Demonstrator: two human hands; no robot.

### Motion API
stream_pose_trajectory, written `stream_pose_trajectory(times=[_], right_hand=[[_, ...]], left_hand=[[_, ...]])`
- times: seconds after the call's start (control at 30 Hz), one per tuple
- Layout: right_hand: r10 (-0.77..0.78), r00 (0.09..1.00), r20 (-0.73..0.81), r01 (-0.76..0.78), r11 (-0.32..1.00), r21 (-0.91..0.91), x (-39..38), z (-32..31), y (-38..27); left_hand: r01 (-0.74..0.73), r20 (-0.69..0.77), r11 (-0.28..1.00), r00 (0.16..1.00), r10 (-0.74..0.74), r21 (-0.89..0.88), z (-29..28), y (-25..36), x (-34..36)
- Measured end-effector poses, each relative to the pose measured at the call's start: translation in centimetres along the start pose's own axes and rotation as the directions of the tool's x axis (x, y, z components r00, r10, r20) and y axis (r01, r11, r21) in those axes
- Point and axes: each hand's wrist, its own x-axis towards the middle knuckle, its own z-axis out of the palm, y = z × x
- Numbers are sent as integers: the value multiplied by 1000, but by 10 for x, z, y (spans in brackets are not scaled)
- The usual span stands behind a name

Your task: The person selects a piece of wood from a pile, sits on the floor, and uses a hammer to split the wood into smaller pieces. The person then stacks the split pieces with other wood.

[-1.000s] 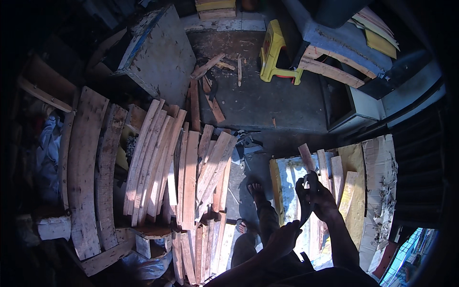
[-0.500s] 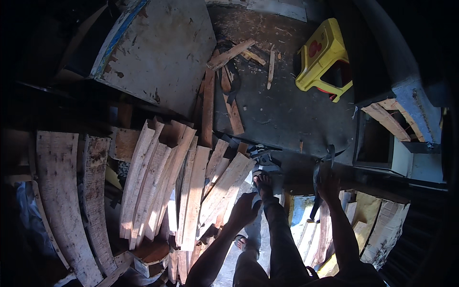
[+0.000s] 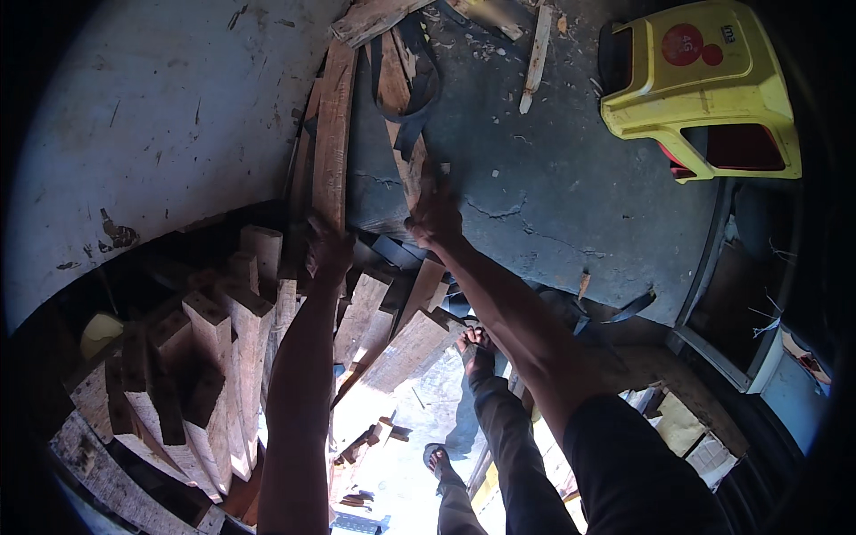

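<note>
My left hand (image 3: 328, 250) is closed round the near end of a long brown wooden plank (image 3: 333, 147), which runs away from me beside a pale panel. To its right, my right hand (image 3: 435, 214) grips the near end of a second plank (image 3: 393, 85); its fingers are slightly blurred. A dark strap (image 3: 417, 118) loops over this second plank. Across the far ends of both lies a short board (image 3: 379, 20). Below my hands, several sawn timber pieces (image 3: 406, 352) stick up at a slant near my feet.
A big pale scuffed panel (image 3: 160, 116) fills the far left. Timber offcuts (image 3: 214, 357) stand packed at the near left. On the cracked dark floor (image 3: 553, 205) lie a thin wood strip (image 3: 537, 61) and a black strap piece (image 3: 631, 306). A yellow plastic stool (image 3: 713, 80) is at the far right.
Both hands have reached forward and taken hold of the two planks. My right hand has let go of a dark strap at the right. The view has moved closer to the floor and panel.
</note>
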Motion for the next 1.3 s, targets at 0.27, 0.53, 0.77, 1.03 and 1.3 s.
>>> stream_pose_trajectory(times=[0.27, 0.53, 0.77, 1.03, 1.3], right_hand=[[-27, 992, 124, 21, 999, 47, -144, -187, 103], [206, 936, 284, -344, 703, 622, -300, -338, 123], [183, 979, -93, -143, 933, 331, -77, -375, 91], [142, 987, 79, -133, 985, -109, -145, -322, 68], [269, 959, -85, -267, 963, 40, -201, -380, 62]], left_hand=[[-26, 65, 990, 997, 35, -142, -44, 38, -70], [94, 337, 819, 933, 125, -566, -144, 103, -208], [708, 659, 42, 632, 408, -705, -216, 125, -246], [641, 625, 9, 744, 237, -767, -253, 119, -321], [664, 630, -67, 734, 254, -745, -270, 87, -385]])
